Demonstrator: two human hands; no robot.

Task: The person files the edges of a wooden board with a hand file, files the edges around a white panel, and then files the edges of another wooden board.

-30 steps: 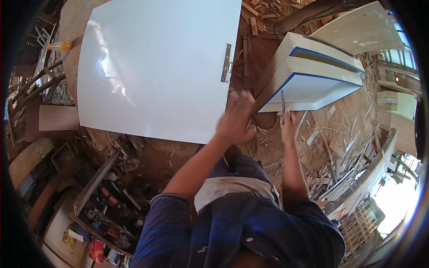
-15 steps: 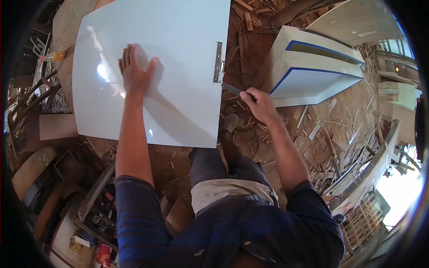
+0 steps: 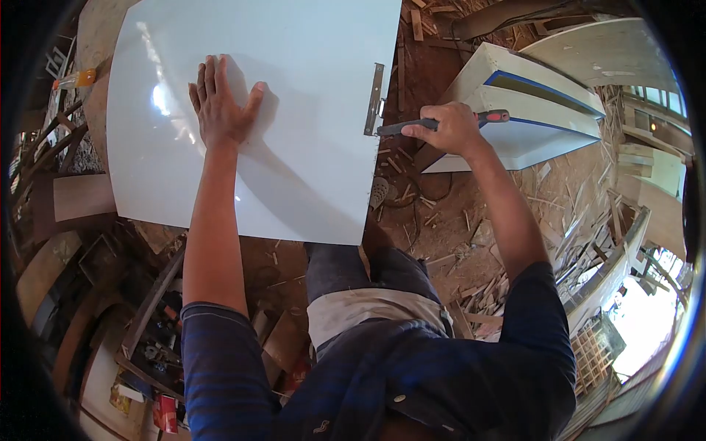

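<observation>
A glossy white panel (image 3: 309,176) lies in front of me, with a narrow metal fitting (image 3: 375,95) at its right edge. My left hand (image 3: 224,110) rests flat on the panel, fingers spread. In my right hand (image 3: 452,126) is a dark file (image 3: 401,128) with a black and red handle end. My fingers are wrapped round its middle. The file's left tip meets the panel's edge just below the metal fitting; whether it touches the fitting I cannot tell.
Two white box-like pieces with blue edging (image 3: 544,125) stand on the ground at right. Wood scraps (image 3: 507,220) litter the dirt floor. An orange bottle (image 3: 77,79) lies at the far left, and a red packet (image 3: 166,413) sits at lower left.
My right hand has moved up and to the right, and the file now lies flatter, its red end showing. My left hand stays flat on the panel. The camera view has shifted slightly.
</observation>
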